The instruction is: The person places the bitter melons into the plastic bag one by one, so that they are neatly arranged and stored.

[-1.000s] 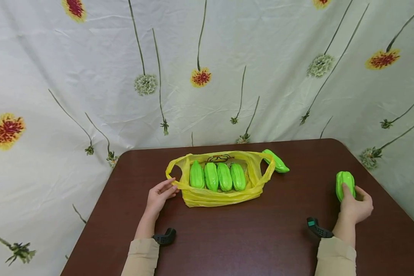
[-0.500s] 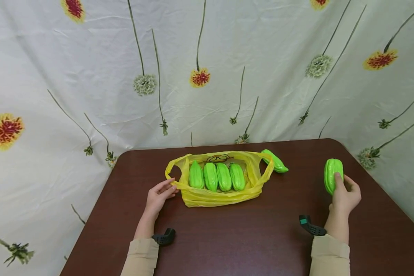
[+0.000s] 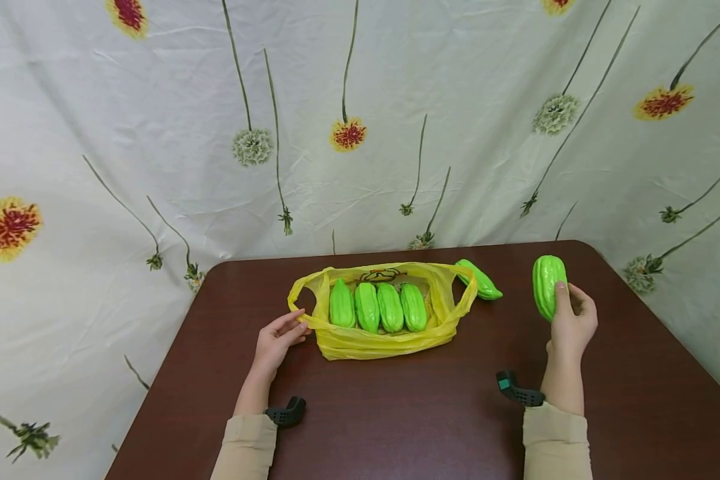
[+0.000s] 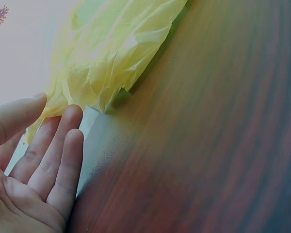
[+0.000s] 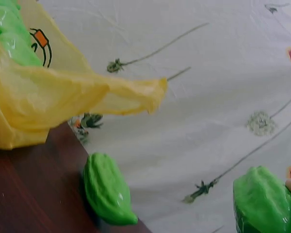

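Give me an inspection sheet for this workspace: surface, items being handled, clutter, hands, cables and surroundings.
Surface: dark reddish-brown table, wood-grained.
Job's things: open yellow plastic bag with four green ribbed gourds visible inside; loose gourd lying on the table beside the bag.
Clutter: nothing seen.
Left hand: holds the bag's left handle between thumb and fingers.
Right hand: grips another green ribbed gourd.
Cables: nothing seen.
Surroundings: white cloth printed with flowers behind the table.
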A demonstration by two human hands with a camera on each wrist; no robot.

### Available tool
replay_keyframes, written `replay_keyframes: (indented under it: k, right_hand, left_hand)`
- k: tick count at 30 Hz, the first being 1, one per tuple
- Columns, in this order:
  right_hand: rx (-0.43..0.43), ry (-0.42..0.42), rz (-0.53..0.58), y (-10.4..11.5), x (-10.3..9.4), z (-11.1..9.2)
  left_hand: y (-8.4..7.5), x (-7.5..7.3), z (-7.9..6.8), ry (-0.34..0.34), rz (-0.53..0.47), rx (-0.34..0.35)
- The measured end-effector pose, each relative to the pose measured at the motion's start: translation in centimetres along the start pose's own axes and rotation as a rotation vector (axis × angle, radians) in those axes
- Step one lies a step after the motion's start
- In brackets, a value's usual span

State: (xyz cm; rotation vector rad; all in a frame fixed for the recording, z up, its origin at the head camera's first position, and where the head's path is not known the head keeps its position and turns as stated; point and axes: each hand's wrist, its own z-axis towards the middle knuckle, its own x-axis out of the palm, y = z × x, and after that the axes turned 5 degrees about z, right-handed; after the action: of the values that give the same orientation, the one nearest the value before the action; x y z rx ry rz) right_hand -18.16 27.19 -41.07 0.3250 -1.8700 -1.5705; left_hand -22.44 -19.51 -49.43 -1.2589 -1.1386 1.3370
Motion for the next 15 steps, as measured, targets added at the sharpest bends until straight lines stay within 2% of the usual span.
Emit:
replay_keyframes:
  k: [8, 15]
  right_hand:
    - [-0.047, 0.076, -0.023, 0.6, 2.0, -1.9]
    - [-0.058, 0.108, 0.008, 0.9, 3.6, -3.4]
  left_hand:
    - [-0.1, 0.1, -0.1, -0.010, 0.007, -0.007]
    - [0.1, 0.0, 0.1, -0.007, -0.010, -0.026]
